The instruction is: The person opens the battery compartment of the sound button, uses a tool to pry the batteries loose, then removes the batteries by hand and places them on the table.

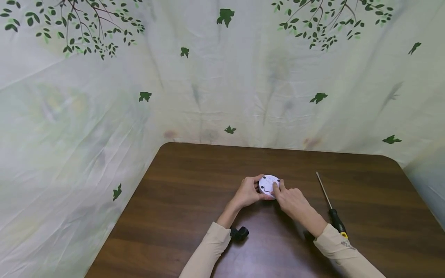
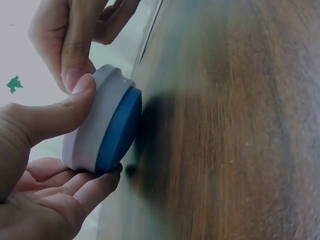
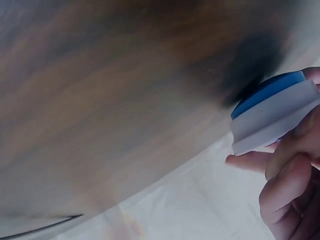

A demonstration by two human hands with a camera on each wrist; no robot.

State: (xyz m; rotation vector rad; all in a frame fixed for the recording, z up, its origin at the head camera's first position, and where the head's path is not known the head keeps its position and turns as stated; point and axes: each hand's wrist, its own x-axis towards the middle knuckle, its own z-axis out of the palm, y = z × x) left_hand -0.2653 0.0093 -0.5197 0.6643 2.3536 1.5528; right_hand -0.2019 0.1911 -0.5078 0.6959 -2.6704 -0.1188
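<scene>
A round white push-button buzzer (image 2: 95, 120) with a blue dome (image 2: 122, 132) is tilted above the table. In the head view its white underside (image 1: 267, 183) faces up, with dark feet, small holes and a panel outline. My left hand (image 1: 247, 192) grips the buzzer by its rim, thumb on one side and fingers below. My right hand (image 1: 293, 199) reaches its fingertips to the underside. In the right wrist view the right hand's fingers (image 3: 287, 185) are bent close to the buzzer; whether they pinch anything small is hidden.
To the right on the brown table (image 1: 180, 185) lies a screwdriver (image 1: 330, 206) with a black and yellow handle. A black object (image 1: 240, 234) shows beside the left cuff. Behind the table hangs a pale leaf-patterned curtain (image 1: 208, 88).
</scene>
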